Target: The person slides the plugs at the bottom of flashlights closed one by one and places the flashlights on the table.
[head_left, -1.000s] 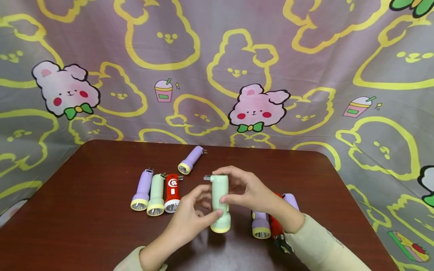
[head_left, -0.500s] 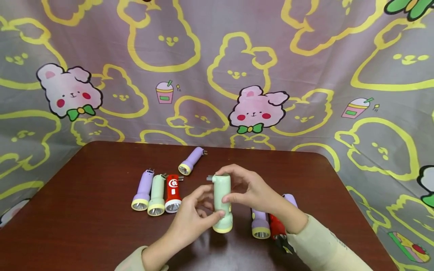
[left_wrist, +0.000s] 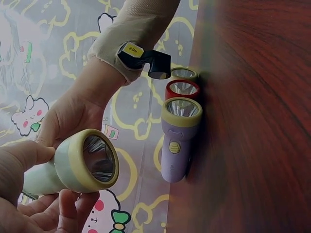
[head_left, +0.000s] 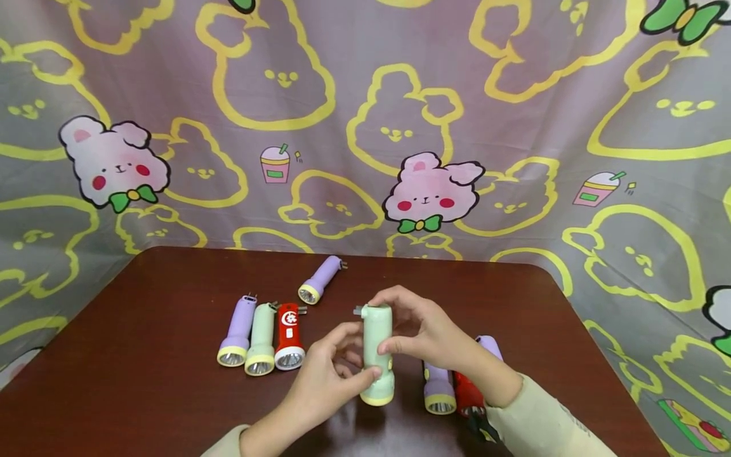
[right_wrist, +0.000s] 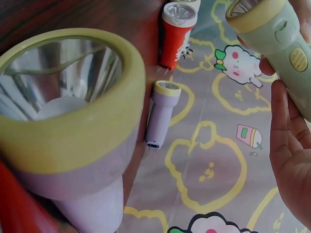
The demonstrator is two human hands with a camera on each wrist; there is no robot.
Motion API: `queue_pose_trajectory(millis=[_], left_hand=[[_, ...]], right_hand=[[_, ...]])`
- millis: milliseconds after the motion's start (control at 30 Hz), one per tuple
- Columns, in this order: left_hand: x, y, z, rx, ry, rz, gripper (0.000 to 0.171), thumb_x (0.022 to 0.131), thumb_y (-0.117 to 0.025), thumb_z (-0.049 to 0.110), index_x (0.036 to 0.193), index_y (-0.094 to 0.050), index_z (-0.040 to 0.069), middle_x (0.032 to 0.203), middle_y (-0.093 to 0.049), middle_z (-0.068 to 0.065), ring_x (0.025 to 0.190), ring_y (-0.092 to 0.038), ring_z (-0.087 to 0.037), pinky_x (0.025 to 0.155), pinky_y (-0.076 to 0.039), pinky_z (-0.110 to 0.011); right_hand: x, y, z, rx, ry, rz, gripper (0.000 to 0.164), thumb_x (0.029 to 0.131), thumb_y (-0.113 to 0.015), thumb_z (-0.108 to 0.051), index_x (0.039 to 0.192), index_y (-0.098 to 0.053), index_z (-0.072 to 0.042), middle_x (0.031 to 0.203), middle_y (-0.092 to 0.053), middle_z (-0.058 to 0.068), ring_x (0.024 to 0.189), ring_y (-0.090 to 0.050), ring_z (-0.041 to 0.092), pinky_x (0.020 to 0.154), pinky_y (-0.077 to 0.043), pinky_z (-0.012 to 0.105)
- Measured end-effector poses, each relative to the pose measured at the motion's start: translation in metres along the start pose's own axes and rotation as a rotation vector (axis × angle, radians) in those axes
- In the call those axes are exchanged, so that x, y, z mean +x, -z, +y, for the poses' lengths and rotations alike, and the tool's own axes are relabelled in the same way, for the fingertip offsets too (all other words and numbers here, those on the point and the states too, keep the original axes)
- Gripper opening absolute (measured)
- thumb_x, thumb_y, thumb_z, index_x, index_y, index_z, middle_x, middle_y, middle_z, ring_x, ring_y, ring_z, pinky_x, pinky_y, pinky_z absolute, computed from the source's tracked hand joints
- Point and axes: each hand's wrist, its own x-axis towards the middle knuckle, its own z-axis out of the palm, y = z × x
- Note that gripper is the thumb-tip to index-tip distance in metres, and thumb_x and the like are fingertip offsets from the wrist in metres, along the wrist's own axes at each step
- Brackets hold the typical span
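A pale green flashlight with a yellow rim is held upright above the table, its lens end down. Metal plug prongs stick out to the left at its top. My left hand grips the lower part near the head, thumb across the front. Higher up, my right hand holds the body between thumb and fingers. The left wrist view shows the flashlight's reflector under a clear lens. In the right wrist view a yellow switch shows on its side.
On the brown table, purple, green and red flashlights lie in a row at left. Another purple flashlight lies farther back. Purple and red ones lie at right, partly behind my right forearm.
The held flashlight and both hands have shifted slightly right; its prongs look a little shorter from the head view. That view has tilted up slightly. The flashlights on the table stay put.
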Motion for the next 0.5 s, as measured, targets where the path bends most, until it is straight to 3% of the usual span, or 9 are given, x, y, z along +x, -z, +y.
queue_pose_trajectory(millis=[500], left_hand=[[0.0021,0.0005,0.0025,0.009,0.012,0.001,0.048,0.081,-0.080,0.012,0.125,-0.059,0.008,0.099,-0.073,-0.012,0.076,-0.066,-0.005,0.061,-0.057,-0.025]], right_hand=[[-0.0011,-0.0010,-0.0016,0.009,-0.014,0.048,0.049,0.082,-0.078,-0.003,0.123,-0.051,-0.007,0.115,-0.063,0.017,0.090,-0.067,0.011,0.077,-0.061,0.036]])
